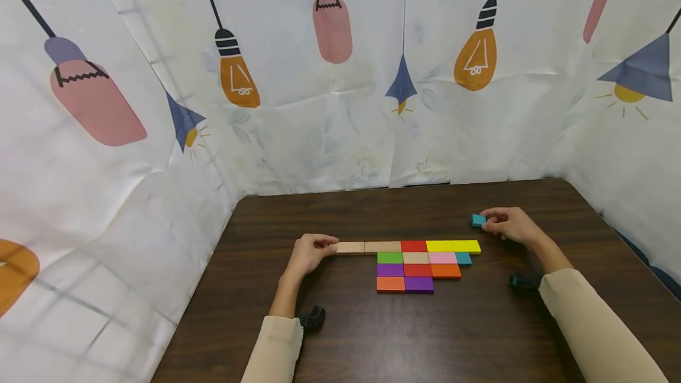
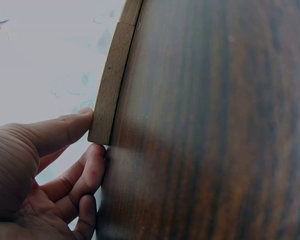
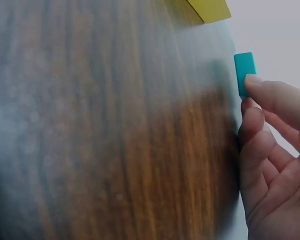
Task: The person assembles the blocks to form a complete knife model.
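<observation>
My left hand [image 1: 310, 253] is at the left end of the top row of flat blocks. Its thumb and fingertips pinch the outer end of a plain wooden block [image 1: 349, 247], which lies on the table; the left wrist view shows the thumb on this block [image 2: 109, 90] and curled fingers at its end. A small teal block [image 1: 478, 220] is between the thumb and fingers of my right hand [image 1: 509, 224], beyond the right end of the row. The right wrist view shows this teal block [image 3: 245, 75] pinched, its far end sticking out past the thumb.
The top row continues rightward with another wooden block [image 1: 382, 246], a red one [image 1: 414, 246] and a long yellow one [image 1: 453, 246]. Below lie shorter rows of coloured blocks, touching each other, with a second teal block [image 1: 463, 259]. A patterned curtain [image 1: 340, 135] hangs behind the dark table [image 1: 340, 336].
</observation>
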`<state>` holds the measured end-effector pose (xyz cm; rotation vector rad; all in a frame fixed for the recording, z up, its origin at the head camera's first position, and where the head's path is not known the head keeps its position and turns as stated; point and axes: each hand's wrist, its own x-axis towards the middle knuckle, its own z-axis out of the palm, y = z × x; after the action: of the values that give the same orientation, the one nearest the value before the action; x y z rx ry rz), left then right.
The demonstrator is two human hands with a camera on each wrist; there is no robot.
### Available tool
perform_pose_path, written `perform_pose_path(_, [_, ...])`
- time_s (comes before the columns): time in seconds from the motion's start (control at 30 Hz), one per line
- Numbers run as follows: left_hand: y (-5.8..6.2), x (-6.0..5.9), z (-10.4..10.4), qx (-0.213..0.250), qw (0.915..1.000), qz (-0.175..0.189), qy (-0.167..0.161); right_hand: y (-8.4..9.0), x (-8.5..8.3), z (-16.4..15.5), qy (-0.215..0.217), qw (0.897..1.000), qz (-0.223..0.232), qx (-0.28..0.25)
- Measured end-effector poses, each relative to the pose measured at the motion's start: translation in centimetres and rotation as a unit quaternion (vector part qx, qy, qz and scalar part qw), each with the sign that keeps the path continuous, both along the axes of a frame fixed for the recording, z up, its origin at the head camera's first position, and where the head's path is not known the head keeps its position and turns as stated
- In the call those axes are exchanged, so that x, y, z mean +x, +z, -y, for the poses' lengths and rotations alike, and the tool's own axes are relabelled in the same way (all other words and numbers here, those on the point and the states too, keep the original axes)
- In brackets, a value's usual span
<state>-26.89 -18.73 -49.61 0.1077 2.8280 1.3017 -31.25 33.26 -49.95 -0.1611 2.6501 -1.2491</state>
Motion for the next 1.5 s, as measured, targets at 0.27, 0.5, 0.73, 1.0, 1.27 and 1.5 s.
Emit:
perform_pose_path(0.27, [0.0,-0.1,-0.1,-0.004,1.0,-0.005,-0.001,0.6,0.8,0.5,0.026,0.999,-0.041,0.026])
perform_pose_path(0.5, [0.0,-0.1,-0.1,-0.004,1.0,-0.003,0.001,2.2,2.7,1.9,0.044,0.994,-0.09,0.037])
perform_pose_path(0.73, [-0.1,0.0,-0.1,-0.001,1.0,0.0,0.001,3.0,5.5,3.6,0.072,0.988,-0.131,0.047])
perform_pose_path(1.0, [0.0,0.0,-0.1,-0.001,1.0,-0.001,0.002,2.6,8.2,5.6,0.099,0.986,-0.129,0.037])
perform_pose_path(1.27, [0.1,0.1,-0.1,-0.004,1.0,0.003,0.003,1.6,10.2,7.2,0.148,0.982,-0.116,0.007])
perform_pose_path(1.5, [0.1,0.2,-0.1,0.004,1.0,0.007,0.0,1.2,11.0,8.2,0.149,0.984,-0.095,0.005])
